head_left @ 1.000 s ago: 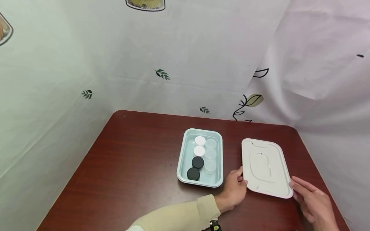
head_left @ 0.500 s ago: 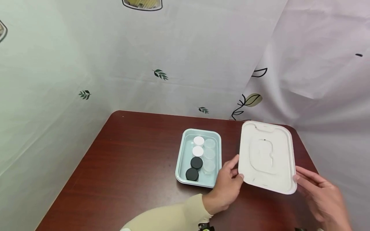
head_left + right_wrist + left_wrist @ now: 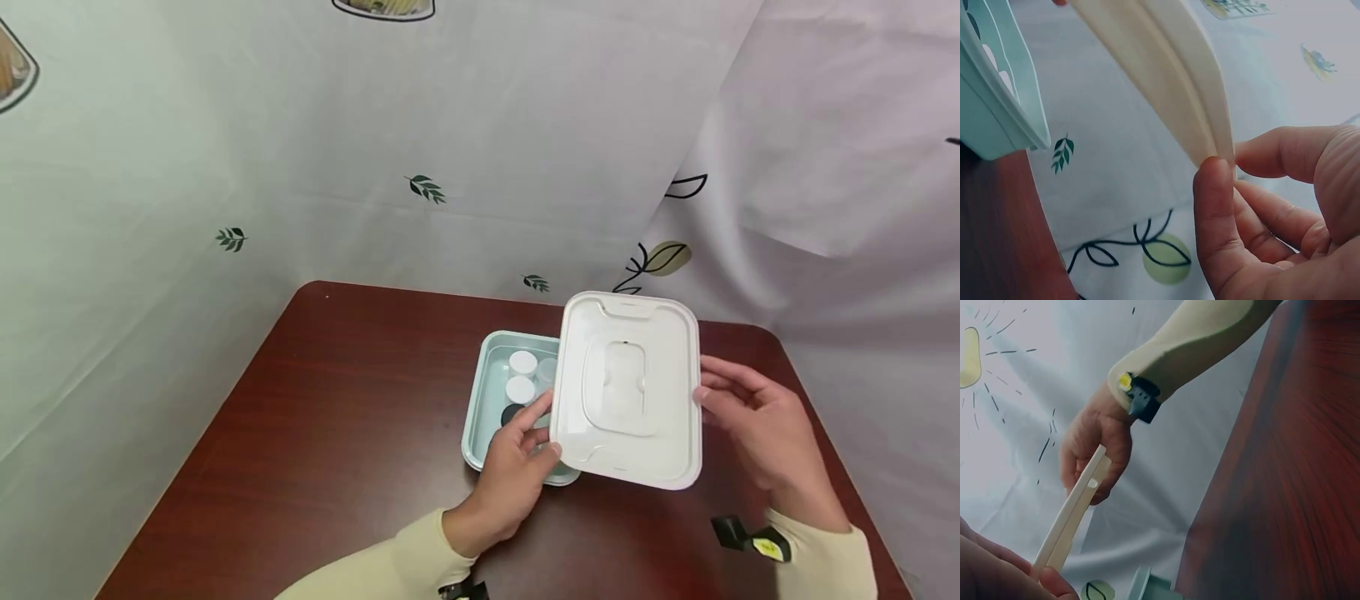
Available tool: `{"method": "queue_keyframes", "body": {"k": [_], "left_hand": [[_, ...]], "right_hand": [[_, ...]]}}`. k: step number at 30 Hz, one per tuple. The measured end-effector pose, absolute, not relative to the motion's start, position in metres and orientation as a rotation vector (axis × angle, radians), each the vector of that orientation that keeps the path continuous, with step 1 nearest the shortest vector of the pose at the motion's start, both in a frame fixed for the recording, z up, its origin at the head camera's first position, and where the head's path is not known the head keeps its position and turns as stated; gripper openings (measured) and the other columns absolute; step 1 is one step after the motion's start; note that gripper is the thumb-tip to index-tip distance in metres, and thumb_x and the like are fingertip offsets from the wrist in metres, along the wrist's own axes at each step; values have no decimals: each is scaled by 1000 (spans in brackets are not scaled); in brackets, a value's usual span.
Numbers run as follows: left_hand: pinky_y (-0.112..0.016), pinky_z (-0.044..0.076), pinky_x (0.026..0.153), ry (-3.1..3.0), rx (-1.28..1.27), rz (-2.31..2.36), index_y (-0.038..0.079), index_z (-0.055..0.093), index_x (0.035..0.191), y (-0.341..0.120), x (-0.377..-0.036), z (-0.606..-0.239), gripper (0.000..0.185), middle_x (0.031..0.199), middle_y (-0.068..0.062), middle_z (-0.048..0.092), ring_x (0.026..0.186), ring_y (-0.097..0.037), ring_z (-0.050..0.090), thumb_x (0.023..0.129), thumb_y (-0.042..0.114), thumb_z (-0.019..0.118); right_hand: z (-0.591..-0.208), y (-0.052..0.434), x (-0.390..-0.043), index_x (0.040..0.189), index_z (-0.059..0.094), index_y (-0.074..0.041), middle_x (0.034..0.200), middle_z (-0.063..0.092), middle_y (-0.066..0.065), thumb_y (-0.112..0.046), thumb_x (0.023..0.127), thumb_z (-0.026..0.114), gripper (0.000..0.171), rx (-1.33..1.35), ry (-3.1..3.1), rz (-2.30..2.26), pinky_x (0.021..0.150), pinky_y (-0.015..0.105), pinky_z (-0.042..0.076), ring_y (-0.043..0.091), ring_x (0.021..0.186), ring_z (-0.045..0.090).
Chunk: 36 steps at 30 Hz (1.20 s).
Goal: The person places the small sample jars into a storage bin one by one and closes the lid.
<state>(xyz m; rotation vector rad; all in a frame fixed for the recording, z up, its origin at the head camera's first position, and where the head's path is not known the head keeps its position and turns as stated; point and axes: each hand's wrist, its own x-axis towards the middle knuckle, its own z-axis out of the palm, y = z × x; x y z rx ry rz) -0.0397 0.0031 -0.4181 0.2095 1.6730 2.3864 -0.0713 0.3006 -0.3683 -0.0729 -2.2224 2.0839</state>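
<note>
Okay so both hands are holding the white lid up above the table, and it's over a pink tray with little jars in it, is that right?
Not quite: the tray is pale teal, not pink, as the head view shows. The rest stands: the left hand and the right hand each have a grip on a side edge of the white lid, held off the table and partly over the tray with its small jars.

Bright, even head view; wrist views dimmer, soft.

Both forearms raised; left hand (image 3: 517,458) and right hand (image 3: 757,425) pinching, thumbs opposite curled fingers (image 3: 1285,153).
</note>
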Motion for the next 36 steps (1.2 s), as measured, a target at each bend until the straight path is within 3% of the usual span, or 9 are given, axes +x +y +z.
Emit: {"method": "queue_keyframes", "body": {"k": [9,13,15,19,23,27,31,36], "left_hand": [[-20,58,89,1924,290,2334,12,36,165,-23,-37,-422,76,157,-12,44,132,-29,60,96,-15,53],[-18,56,82,2216,368,2197,18,34,166,-37,-42,-415,81,158,-6,46,130,-26,55,95,-12,56],[-20,56,86,2306,367,2156,19,36,165,-44,-49,-408,79,158,-6,46,132,-26,53,96,-8,61],[-35,52,110,2341,282,2182,18,44,162,-55,-63,-389,64,156,-11,45,140,-29,52,102,7,66],[-49,37,125,2268,227,2261,9,45,160,-63,-76,-374,50,161,-15,42,151,-31,43,113,22,50],[-52,26,131,2097,267,2354,2,35,163,-66,-82,-369,54,172,-12,32,160,-27,30,117,30,31],[-53,18,133,1986,313,2409,5,30,166,-70,-86,-374,57,175,-9,27,162,-25,25,114,27,25],[-53,14,132,1998,354,2391,1,32,165,-79,-90,-387,59,174,-12,30,163,-27,22,108,18,26]], "right_hand": [[-341,280,-120,145,57,4,106,72,-6,-18,103,70,49,119,-2566,1812,72,27,64,6,87,72],[-326,266,-128,137,59,4,105,70,-4,-17,106,66,38,250,-2634,1681,74,28,64,8,86,71],[-316,258,-125,130,59,3,104,69,2,-11,105,66,29,312,-2600,1668,74,28,65,10,84,72],[-300,241,-112,120,60,-3,103,71,8,-5,102,67,19,433,-2554,1420,71,20,62,4,83,74],[-299,224,-91,114,60,-6,104,79,10,0,100,66,16,480,-2511,1047,66,10,51,-2,85,72],[-312,213,-73,111,54,-5,127,77,14,7,99,61,18,540,-2491,940,73,6,46,4,111,73],[-331,209,-63,123,52,-3,149,63,16,10,102,56,25,639,-2475,1139,96,4,43,0,140,54],[-360,208,-54,159,41,-5,164,43,22,3,111,38,49,697,-2402,1700,109,10,43,1,145,49]]}}
